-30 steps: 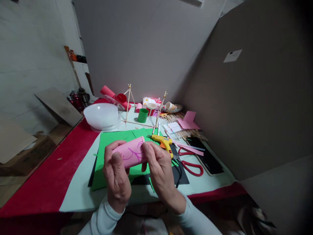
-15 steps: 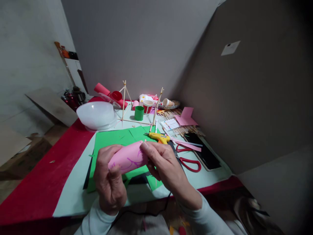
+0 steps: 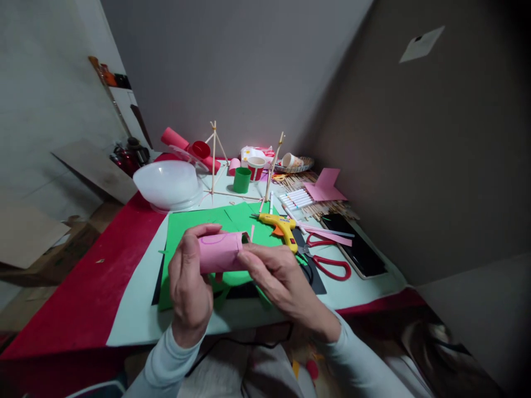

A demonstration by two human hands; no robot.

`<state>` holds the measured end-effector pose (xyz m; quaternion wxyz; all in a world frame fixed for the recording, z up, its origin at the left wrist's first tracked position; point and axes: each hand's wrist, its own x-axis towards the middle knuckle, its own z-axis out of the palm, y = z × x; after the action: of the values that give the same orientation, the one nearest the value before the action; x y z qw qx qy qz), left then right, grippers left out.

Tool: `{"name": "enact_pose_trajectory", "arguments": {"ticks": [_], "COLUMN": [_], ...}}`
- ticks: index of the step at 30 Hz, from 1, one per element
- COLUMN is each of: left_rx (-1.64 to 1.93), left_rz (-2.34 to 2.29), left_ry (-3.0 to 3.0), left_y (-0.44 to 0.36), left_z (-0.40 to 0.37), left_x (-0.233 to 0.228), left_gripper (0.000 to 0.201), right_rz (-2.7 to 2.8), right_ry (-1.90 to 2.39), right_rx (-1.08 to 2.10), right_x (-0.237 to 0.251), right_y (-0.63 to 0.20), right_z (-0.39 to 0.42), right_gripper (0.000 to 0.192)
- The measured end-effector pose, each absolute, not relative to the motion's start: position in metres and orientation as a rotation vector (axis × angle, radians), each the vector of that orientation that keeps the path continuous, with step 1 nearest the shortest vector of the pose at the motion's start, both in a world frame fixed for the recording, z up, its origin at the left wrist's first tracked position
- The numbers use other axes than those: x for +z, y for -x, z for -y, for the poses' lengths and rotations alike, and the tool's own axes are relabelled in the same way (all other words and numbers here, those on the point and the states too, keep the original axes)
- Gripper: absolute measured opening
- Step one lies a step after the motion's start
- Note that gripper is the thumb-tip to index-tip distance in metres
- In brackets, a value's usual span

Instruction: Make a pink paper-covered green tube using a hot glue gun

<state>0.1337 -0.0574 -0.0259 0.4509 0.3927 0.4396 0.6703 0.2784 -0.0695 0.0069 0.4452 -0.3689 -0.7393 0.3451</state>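
A pink paper tube [image 3: 220, 253] with purple marker lines lies sideways between my two hands, above the green sheets [image 3: 193, 221]. My left hand [image 3: 189, 282] is wrapped round its left end. At the right end, my right hand [image 3: 274, 271] pinches the rim, with the fingertips partly hidden at the opening. Just beyond the right hand rests a yellow glue gun [image 3: 280, 222], its nozzle pointing left. Red-handled scissors [image 3: 327, 260] lie to the right of that hand.
A clear plastic bowl [image 3: 166, 185] stands at the left. Behind the sheets are a stick frame [image 3: 214, 160], a green paper cylinder [image 3: 241, 180] and a paper cup [image 3: 256, 167]. White markers [image 3: 296, 199], a pink folded paper [image 3: 327, 187] and a dark phone [image 3: 354, 243] lie on the right.
The tube has been turned about its length, so different purple lines show and its right opening is visible. Both hands keep hold of it. The view has shifted slightly.
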Motion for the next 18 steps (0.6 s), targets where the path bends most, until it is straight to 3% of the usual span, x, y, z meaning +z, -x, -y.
{"name": "enact_pose_trajectory", "arguments": {"ticks": [4,7,11,18], "left_rx": [1.919,2.107,2.125,2.220], "left_rz": [-1.224,-1.136,-1.144,-0.969], "left_ry": [-1.286,-1.439,-1.457,-1.710], "left_y": [-0.140,-0.144,-0.146,-0.138], "left_z": [0.060,0.062,0.065,0.062], "left_x": [-0.031,-0.031,-0.030,-0.042], "left_gripper": [0.035,0.033,0.034,0.032], "right_rz": [1.676,1.642,1.685,1.500], "right_ry": [1.000,0.970,0.928,0.896], "right_rx": [1.095,1.021,0.922,1.293], "right_x": [0.015,0.017,0.013,0.019], "right_y": [-0.276,-0.272,-0.271,-0.275], "right_z": [0.073,0.077,0.081,0.086], "right_gripper": [0.043,0.042,0.039,0.041]}}
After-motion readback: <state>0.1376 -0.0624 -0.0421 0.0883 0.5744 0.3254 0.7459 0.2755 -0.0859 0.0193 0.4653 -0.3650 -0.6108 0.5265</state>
